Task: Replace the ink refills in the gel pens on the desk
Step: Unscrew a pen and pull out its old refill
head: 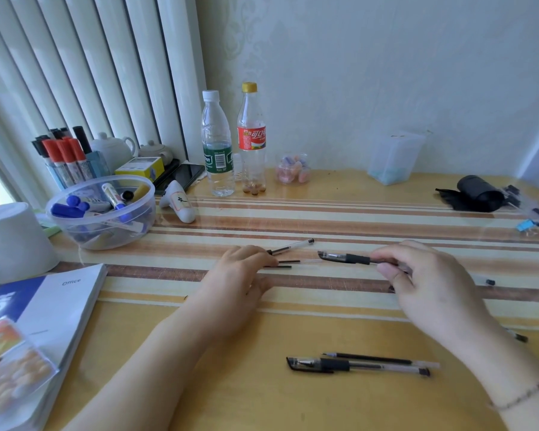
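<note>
My right hand (423, 281) holds a capped black gel pen (346, 258) by its barrel, cap pointing left, just above the desk. My left hand (243, 269) rests on the desk with its fingertips on thin black ink refills (288, 261) lying side by side. An open pen barrel (293, 245) lies just beyond those fingers. Near the front edge lie another capped gel pen (355, 366) and a loose refill (371, 357) beside it. Another pen end (489, 282) shows right of my right hand.
A clear bowl of markers (103, 213) and a marker cup (66, 157) stand at the left, with a white tub (13, 241) and a booklet (35, 331). Two bottles (218, 144) stand at the back, a clear box (392, 160) and black roll (476, 194) to the right.
</note>
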### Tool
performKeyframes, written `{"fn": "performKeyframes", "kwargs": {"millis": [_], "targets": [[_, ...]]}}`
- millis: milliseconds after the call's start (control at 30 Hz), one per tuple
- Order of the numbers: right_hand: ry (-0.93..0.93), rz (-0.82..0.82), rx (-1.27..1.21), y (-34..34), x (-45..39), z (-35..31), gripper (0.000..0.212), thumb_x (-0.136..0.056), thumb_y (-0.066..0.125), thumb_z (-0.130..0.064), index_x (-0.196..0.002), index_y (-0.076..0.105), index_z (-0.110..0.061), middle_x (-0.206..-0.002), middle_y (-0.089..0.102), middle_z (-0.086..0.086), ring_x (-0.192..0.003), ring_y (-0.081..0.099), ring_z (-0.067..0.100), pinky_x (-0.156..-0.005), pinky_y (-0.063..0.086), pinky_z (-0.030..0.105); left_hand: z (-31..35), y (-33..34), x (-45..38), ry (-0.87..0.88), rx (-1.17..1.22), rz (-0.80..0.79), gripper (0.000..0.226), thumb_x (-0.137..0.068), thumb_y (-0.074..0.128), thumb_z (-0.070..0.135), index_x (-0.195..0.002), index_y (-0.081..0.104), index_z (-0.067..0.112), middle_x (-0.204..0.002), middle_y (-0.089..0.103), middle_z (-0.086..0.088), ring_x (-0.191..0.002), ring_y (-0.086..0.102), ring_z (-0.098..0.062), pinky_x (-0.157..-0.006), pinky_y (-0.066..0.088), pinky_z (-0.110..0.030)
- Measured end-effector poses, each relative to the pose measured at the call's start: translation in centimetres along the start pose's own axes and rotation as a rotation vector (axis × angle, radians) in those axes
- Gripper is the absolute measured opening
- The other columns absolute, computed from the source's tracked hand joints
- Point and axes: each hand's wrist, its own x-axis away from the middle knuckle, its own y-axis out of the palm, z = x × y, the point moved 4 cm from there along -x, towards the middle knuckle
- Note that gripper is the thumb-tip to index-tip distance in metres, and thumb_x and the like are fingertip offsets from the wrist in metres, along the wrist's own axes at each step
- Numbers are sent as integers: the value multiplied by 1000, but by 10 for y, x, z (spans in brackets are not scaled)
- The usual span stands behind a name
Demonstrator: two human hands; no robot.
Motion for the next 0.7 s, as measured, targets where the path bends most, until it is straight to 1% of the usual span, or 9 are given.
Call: {"fn": "performKeyframes", "kwargs": {"millis": [67,133,200,300,367,433,500,600,700], "targets": [[52,-7,-9,3,-2,6,18,-90,63,-19,-99,72,-31,-94,65,-21,-85,62,13,-69,51,34,-2,5,0,2,-41,-27,28,-94,56,26,-121,62,21,-123,59,9,-116,46,-15,-100,36,-28],[52,-10,-19,5,-2,5,17,-91,62,-19,-99,72,-31,-95,66,-20,-85,62,13,-69,52,35,-2,8,0,0,-65,-53,28,-94,54,27,-121,61,22,-121,60,11,-116,45,-14,-101,37,-33],[38,-8,-27,5,-1,4,17,-91,62,-20,-99,71,-32,-94,65,-21,-84,61,12,-68,50,33,-2,9,0,5,-73,-46,26,-94,54,27,-119,61,23,-112,61,11,-110,47,-15,-97,39,-35],[32,-7,-32,7,0,3,17,-91,62,-21,-99,71,-33,-86,55,-31,-81,57,9,-63,43,24,0,6,0,11,-69,17,23,-93,57,30,-113,64,23,-101,58,10,-100,48,-16,-92,41,-35],[36,-8,-37,8,0,4,17,-91,62,-21,-99,71,-33,-85,51,-33,-81,56,7,-63,40,21,-1,8,0,-8,-96,0,27,-93,56,35,-118,62,26,-109,56,10,-105,46,-16,-96,37,-34],[49,-14,-55,9,0,6,17,-91,62,-22,-100,70,-34,-86,56,-30,-81,56,4,-63,40,16,-4,14,1,-44,-146,-61,33,-92,52,39,-123,57,29,-116,52,13,-112,41,-15,-100,32,-33],[58,-24,-72,11,0,6,18,-91,63,-22,-101,69,-35,-86,60,-27,-80,57,2,-63,40,13,-6,16,1,-65,-154,-84,31,-92,51,41,-122,56,32,-113,50,15,-112,38,-14,-100,31,-32],[77,-30,-83,12,0,5,18,-91,62,-24,-103,68,-37,-86,63,-25,-80,58,1,-62,43,18,-4,12,1,-56,-114,-21,18,-91,53,40,-105,61,30,-103,50,15,-103,39,-13,-94,37,-32],[78,-22,-90,11,0,3,19,-91,62,-25,-103,67,-38,-85,62,-27,-78,59,-1,-61,47,24,-5,11,1,-65,-115,-6,24,-92,53,39,-113,58,30,-113,51,14,-109,40,-13,-97,35,-31]]}}
